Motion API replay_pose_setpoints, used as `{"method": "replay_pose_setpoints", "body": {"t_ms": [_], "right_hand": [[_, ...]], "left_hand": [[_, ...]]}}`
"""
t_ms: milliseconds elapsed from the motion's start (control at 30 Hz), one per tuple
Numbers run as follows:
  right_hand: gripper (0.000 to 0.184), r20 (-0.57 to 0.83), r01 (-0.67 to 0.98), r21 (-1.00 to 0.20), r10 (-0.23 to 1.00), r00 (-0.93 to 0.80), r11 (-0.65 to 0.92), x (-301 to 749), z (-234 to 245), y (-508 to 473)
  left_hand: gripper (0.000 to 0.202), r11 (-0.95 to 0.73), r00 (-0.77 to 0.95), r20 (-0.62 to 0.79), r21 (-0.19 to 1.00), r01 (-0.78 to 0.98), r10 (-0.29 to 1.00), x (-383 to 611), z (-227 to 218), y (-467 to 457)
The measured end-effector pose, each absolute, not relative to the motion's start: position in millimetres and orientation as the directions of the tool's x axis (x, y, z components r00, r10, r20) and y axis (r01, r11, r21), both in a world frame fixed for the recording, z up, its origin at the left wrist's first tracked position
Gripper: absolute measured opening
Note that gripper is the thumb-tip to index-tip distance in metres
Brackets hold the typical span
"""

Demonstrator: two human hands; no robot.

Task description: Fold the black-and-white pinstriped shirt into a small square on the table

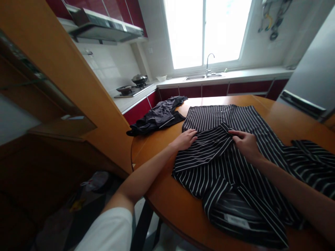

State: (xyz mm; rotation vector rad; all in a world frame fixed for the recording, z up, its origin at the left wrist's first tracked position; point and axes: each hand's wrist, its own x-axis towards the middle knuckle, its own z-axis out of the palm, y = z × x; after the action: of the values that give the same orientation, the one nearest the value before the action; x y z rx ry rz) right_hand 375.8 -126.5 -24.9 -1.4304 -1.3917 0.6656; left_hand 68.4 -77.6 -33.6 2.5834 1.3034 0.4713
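Note:
A black-and-white striped shirt (230, 118) lies spread on a round wooden table, its collar toward me and its hem toward the window. One sleeve (201, 146) is folded inward across the body. My left hand (186, 140) rests on the shirt's left edge beside the folded sleeve, fingers stretched out over the fabric. Between thumb and fingers, my right hand (245, 143) pinches the end of that sleeve near the middle of the shirt. The other sleeve (314, 164) extends to the right, partly behind my right forearm. A pale label shows inside the collar.
Dark clothing (162, 113) lies heaped at the table's (157, 184) far left edge. Beyond are a counter with a sink (196, 77) and a stove (133, 91) with pans. A wooden cabinet (86, 87) stands to the left, a fridge (311, 69) to the right.

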Motion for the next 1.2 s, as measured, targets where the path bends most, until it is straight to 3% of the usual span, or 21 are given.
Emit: {"method": "replay_pose_setpoints", "body": {"t_ms": [167,267,367,467,600,800,1000,1200], "right_hand": [[0.037,0.406,0.600,-0.733,0.914,0.007,0.320,378,-36,-121],[0.040,0.428,0.686,-0.638,0.902,-0.061,0.349,380,-46,-116],[0.042,0.408,0.740,-0.586,0.909,-0.082,0.330,382,-50,-113],[0.043,0.418,0.748,-0.574,0.905,-0.084,0.334,382,-50,-112],[0.044,0.425,0.747,-0.574,0.902,-0.078,0.335,381,-49,-113],[0.046,0.461,0.711,-0.608,0.886,-0.047,0.354,378,-49,-115],[0.051,0.575,0.628,-0.640,0.818,0.009,0.443,376,-41,-115],[0.061,0.496,0.758,-0.559,0.868,-0.019,0.337,379,-59,-111]], "left_hand": [[0.067,-0.497,0.528,-0.040,0.285,0.819,0.848,72,-45,-80],[0.066,-0.493,0.530,-0.055,0.296,0.818,0.846,64,-42,-74],[0.056,-0.446,0.462,0.023,0.308,0.841,0.887,49,-39,-61],[0.036,-0.404,0.372,0.157,0.315,0.859,0.915,31,-38,-45],[0.023,-0.367,0.323,0.184,0.320,0.873,0.928,15,-41,-30],[0.029,-0.341,0.321,0.117,0.339,0.877,0.940,12,-41,-27],[0.034,-0.244,0.223,0.104,0.281,0.928,0.969,14,-39,-29],[0.025,-0.241,0.208,0.150,0.261,0.935,0.967,20,-36,-37]]}}
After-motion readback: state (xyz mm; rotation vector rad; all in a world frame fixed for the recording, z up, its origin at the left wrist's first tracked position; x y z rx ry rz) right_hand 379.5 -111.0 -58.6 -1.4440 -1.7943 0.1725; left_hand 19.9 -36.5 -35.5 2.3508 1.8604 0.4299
